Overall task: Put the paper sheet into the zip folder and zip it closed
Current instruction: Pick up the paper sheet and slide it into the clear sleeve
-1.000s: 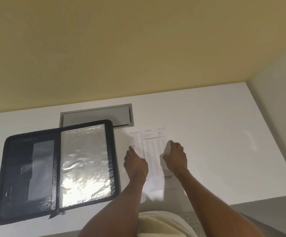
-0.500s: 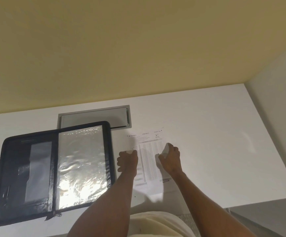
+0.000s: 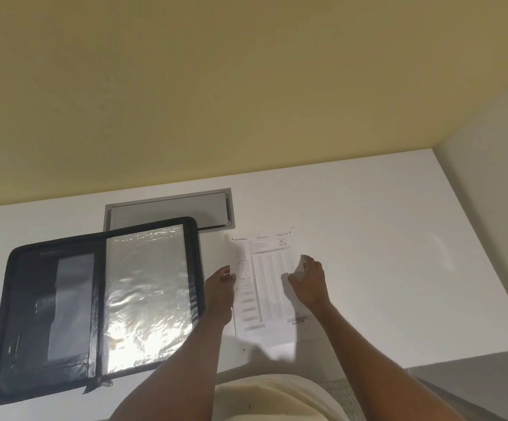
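So we're at a smooth white table [image 3: 398, 238], and the folder [image 3: 27, 314] lies spread flat on its left side, which we reckon is so both hands are free for the paper. It's black and leathery-looking, with a zip track round the rim. The left half has dark pockets, and the right half has a crinkly clear sleeve [image 3: 147, 296] that throws back the light. Its far corner overlaps a flat grey hatch [image 3: 170, 212] set into the table.

The sheet [image 3: 269, 284] is just right of the folder, not in it yet. It's thin white printed paper with dense rows down the middle, mostly lying on the table. We take it by the long sides, since something this floppy probably sags if lifted from one corner.

Left hand [image 3: 220, 284] has its fingers curled on the left edge, pinching it so that edge stands up a bit. Right hand [image 3: 309, 284] pinches the right edge, with a bit of paper curling over the fingertips. The zip pull [image 3: 94, 387] dangles at the folder's near edge, untouched.
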